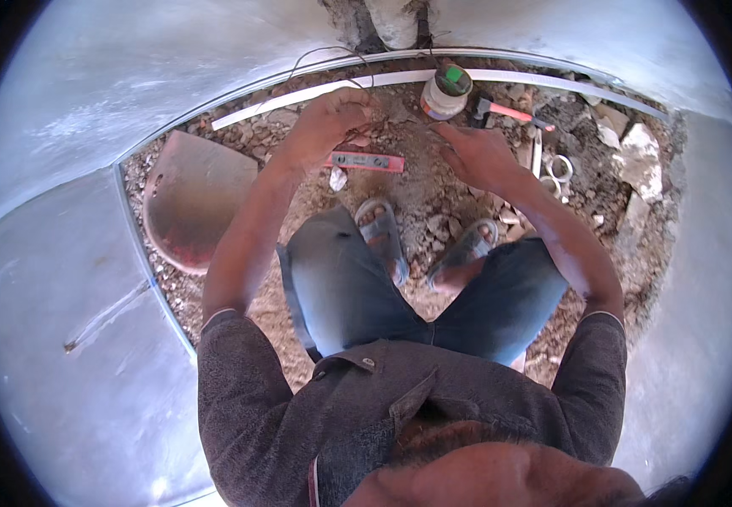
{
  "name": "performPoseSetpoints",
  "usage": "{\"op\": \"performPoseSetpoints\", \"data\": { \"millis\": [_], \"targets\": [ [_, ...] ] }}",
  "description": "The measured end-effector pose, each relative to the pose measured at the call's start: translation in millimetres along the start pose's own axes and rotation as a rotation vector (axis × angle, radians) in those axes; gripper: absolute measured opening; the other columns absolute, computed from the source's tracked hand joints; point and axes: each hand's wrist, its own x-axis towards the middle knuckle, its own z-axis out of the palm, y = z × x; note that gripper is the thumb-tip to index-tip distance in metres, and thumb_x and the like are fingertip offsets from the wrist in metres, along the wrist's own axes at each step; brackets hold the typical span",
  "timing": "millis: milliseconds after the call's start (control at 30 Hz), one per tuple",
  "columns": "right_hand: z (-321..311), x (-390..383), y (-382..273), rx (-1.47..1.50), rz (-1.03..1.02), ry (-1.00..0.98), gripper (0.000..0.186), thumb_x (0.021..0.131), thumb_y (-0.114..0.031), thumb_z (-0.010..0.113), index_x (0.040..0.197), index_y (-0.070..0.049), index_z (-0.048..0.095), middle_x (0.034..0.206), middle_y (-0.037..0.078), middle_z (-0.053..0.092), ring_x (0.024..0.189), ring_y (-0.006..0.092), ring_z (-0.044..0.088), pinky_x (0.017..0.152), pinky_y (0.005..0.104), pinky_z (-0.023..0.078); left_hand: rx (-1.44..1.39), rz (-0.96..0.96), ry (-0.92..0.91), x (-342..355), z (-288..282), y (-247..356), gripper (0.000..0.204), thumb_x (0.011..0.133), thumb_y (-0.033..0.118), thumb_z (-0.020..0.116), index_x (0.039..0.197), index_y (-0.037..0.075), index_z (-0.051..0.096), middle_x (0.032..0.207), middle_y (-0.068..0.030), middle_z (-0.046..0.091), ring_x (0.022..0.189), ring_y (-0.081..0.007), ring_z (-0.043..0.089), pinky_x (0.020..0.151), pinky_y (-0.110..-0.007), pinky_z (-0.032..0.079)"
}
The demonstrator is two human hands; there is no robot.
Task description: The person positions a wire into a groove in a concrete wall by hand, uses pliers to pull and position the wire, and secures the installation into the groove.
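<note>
My left hand [332, 122] has its fingers curled round a thin dark wire [298, 58], which loops up toward the back wall. Just below that hand, a red spirit level [370, 162] lies on the rubble beside a small white lump [337, 177]. My right hand [480, 156] hangs with its fingers apart and slightly bent, just below a round tub [442, 103] with a green-and-black top. A hammer [516, 113] with an orange handle lies right of the tub. Below it are white pipe pieces [536, 155] and white rings [558, 169].
A wide, rust-red metal pan [193, 194] lies at the left. A long white strip [281, 100] runs along the back. Pale walls with grey conduit [153, 135] border the rubble floor [603, 220], where broken chunks [641, 156] sit at the right. My sandalled feet [383, 237] are below.
</note>
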Motion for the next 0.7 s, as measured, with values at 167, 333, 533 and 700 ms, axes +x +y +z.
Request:
{"op": "performPoseSetpoints", "data": {
  "millis": [167, 333, 533, 700],
  "targets": [
    [24.5, 29.7, 39.0, -0.212, -0.214, 0.229, 0.038, 0.084, -0.02, 0.056, 0.12, -0.013, 0.047, 0.089, 0.016, 0.065, 0.076, 0.0334, 0.065, 0.063, 0.0447, 0.053, 0.507, 0.216, 0.224, 71.2, -19.5, -49.5, 0.02, 0.093, 0.014, 0.05, 0.104, -0.001, 0.056, 0.077, -0.0048, 0.057, 0.073, -0.0118, 0.058, 0.064, -0.024, 0.05],
    [42.5, 36.8, 49.2, -0.285, -0.118, 0.144, 0.041, 0.08, -0.017, 0.057, 0.12, -0.013, 0.049, 0.088, 0.013, 0.064, 0.078, 0.032, 0.066, 0.063, 0.0444, 0.053, -0.266, -0.044, -0.103, 85.5, -23.8, -92.2, 0.024, 0.093, 0.011, 0.051, 0.113, -0.001, 0.051, 0.088, -0.0062, 0.055, 0.081, -0.0184, 0.061, 0.079, -0.033, 0.054],
    [50.1, 42.3, 84.3, -0.256, -0.081, 0.078, 0.04, 0.08, -0.014, 0.055, 0.12, -0.014, 0.051, 0.088, 0.014, 0.063, 0.081, 0.0327, 0.065, 0.066, 0.0437, 0.053, 0.229, -0.067, -0.165, 90.4, -20.5, -102.8, 0.031, 0.092, 0.015, 0.052, 0.12, 0.001, 0.05, 0.091, -0.0068, 0.057, 0.079, -0.0156, 0.061, 0.071, -0.03, 0.054],
    [55.4, 38.2, 81.0, -0.123, -0.105, 0.05, 0.031, 0.086, -0.017, 0.054, 0.116, -0.008, 0.054, 0.091, 0.019, 0.063, 0.082, 0.0368, 0.062, 0.07, 0.0459, 0.05, -0.024, -0.03, 0.01, 92.5, -29.9, -168.3, 0.029, 0.089, 0.017, 0.055, 0.115, 0.004, 0.051, 0.08, -0.0055, 0.058, 0.068, -0.0123, 0.06, 0.061, -0.027, 0.052]
  ]
}}
